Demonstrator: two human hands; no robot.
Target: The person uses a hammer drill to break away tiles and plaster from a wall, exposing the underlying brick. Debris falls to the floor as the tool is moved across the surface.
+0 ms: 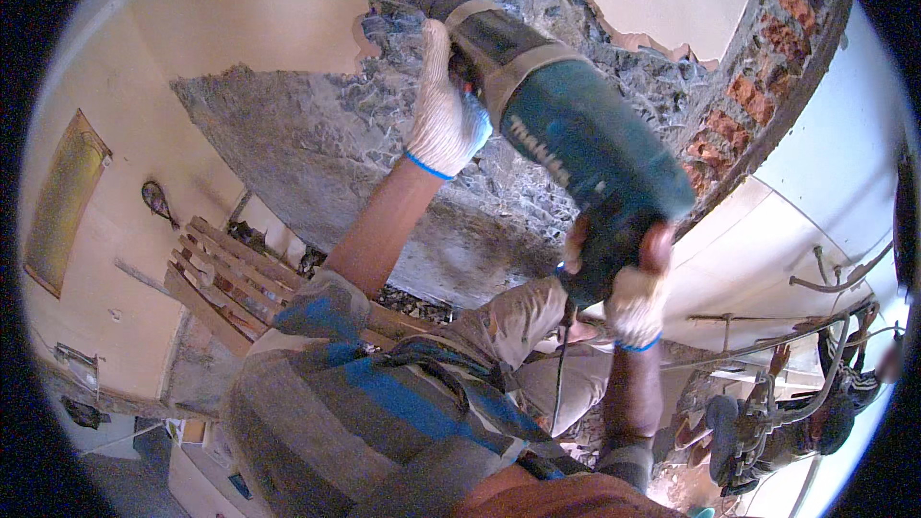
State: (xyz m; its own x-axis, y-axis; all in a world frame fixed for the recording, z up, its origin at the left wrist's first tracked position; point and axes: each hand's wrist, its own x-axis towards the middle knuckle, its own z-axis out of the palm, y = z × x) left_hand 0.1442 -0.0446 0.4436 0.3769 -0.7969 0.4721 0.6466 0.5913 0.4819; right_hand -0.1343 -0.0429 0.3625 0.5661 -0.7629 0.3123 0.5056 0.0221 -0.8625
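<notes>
A teal and black rotary hammer (pixel 595 134) slants across the upper middle, its front end up and to the left against the rough, chipped wall (pixel 537 182). In a white knitted glove with a blue cuff, my left hand (pixel 446 115) is closed round the tool near its front; the side grip it likely holds is mostly hidden. My right hand (pixel 636 302), in a matching glove, is wrapped round the rear handle, with bare fingertips showing and slightly blurred. A black power cord (pixel 561 374) hangs from that handle. The bit's tip cannot be made out.
Exposed red brick (pixel 748 101) edges the broken plaster. Wooden slats (pixel 225 278) lean at the left, near a racket (pixel 156 201) on the wall. Pipes (pixel 758 317) run along the right, where someone in dark clothing (pixel 835 422) appears. Rubble (pixel 413 305) lies below the wall.
</notes>
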